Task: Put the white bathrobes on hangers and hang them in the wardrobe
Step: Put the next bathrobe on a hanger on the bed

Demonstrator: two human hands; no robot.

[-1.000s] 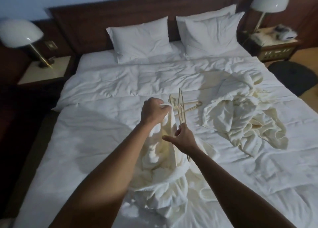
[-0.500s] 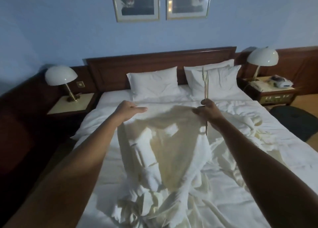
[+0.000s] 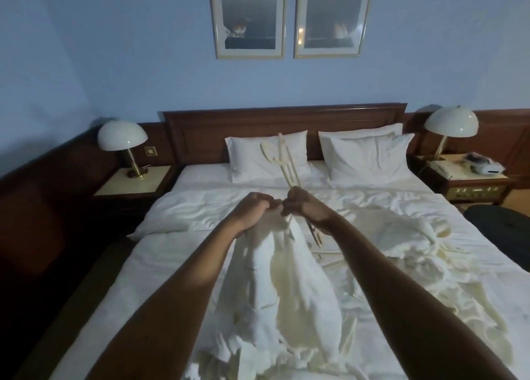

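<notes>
I am holding one white bathrobe point(image 3: 275, 282) up off the bed point(image 3: 183, 253) at the centre of the frame, its length hanging down toward the bottom edge. My left hand point(image 3: 253, 209) is curled tight round a bunch of the robe's top edge, and my right hand point(image 3: 305, 207), touching it knuckle to knuckle, grips the wooden hangers point(image 3: 282, 164) that stick up toward the pillows point(image 3: 266, 156); whether it also pinches cloth I cannot tell. The second bathrobe point(image 3: 413, 242) lies crumpled at the right of the frame, with what may be another hanger point(image 3: 329, 260) on the sheet beside it. I judge I am at the start of dressing the first robe: nothing sits on a hanger yet, and no wardrobe is in view. Next I would need to find the collar, free one hanger from the bundle, and slide an end into a shoulder without dropping the rest.
</notes>
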